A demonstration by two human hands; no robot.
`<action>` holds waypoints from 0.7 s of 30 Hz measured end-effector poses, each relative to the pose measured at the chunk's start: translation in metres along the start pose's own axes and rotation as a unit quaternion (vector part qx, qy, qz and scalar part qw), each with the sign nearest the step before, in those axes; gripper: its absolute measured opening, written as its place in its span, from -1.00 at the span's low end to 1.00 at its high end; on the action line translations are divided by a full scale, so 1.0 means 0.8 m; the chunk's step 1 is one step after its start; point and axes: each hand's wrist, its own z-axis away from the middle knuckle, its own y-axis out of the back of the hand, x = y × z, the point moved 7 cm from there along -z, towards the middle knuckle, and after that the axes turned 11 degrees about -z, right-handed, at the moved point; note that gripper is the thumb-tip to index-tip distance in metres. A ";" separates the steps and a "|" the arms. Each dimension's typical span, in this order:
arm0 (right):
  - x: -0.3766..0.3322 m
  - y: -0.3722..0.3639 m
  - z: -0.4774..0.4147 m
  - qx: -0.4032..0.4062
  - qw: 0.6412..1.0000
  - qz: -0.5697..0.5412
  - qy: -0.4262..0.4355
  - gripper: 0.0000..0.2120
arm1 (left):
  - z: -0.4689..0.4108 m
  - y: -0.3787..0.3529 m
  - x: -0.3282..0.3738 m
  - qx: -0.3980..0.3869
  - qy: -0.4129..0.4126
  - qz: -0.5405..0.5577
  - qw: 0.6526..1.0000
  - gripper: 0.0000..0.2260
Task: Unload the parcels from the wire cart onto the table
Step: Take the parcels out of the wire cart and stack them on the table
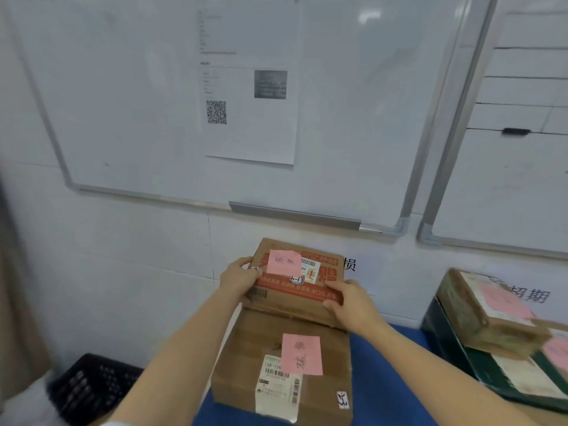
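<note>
We hold the orange-printed parcel (pixel 302 273) between both hands: our left hand (pixel 238 279) grips its left edge and our right hand (pixel 350 302) its near right corner, fingers curled round the cardboard. It sits over the far end of a larger brown parcel (pixel 261 358) lying on the blue table (pixel 396 379); whether the two touch we cannot tell. What the black crate (pixel 92 385) at lower left holds we cannot tell
</note>
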 end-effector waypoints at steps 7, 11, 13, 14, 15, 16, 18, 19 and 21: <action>-0.001 -0.012 -0.004 0.000 0.999 0.034 0.028 -0.55 | -0.007 -0.011 -0.009 -0.025 -0.002 -0.071 0.997 -0.60; -0.003 -0.012 -0.002 -0.014 0.999 0.033 0.025 -0.52 | -0.015 -0.015 -0.007 -0.020 -0.037 -0.146 0.988 -0.56; -0.006 -0.004 -0.001 -0.013 0.999 0.038 0.027 -0.46 | -0.017 -0.013 -0.004 -0.006 -0.071 -0.239 0.968 -0.49; -0.007 0.002 0.000 -0.009 0.999 0.041 0.028 -0.43 | -0.017 -0.010 -0.001 0.005 -0.090 -0.279 0.956 -0.45; -0.008 0.008 0.002 -0.005 0.999 0.042 0.030 -0.41 | -0.015 -0.008 0.003 0.013 -0.107 -0.309 0.945 -0.41; -0.009 0.013 0.005 -0.004 0.999 0.042 0.033 -0.40 | -0.013 -0.007 0.006 0.017 -0.120 -0.336 0.934 -0.39; -0.011 0.023 0.011 -0.003 0.998 0.038 0.041 -0.40 | 0.000 -0.011 0.018 0.018 -0.150 -0.393 0.907 -0.37; -0.011 0.028 0.016 -0.002 0.998 0.035 0.045 -0.39 | 0.009 -0.016 0.025 0.016 -0.171 -0.421 0.891 -0.36; -0.011 0.039 0.028 -0.008 0.997 0.045 0.055 -0.38 | 0.031 -0.032 0.039 0.011 -0.215 -0.463 0.860 -0.35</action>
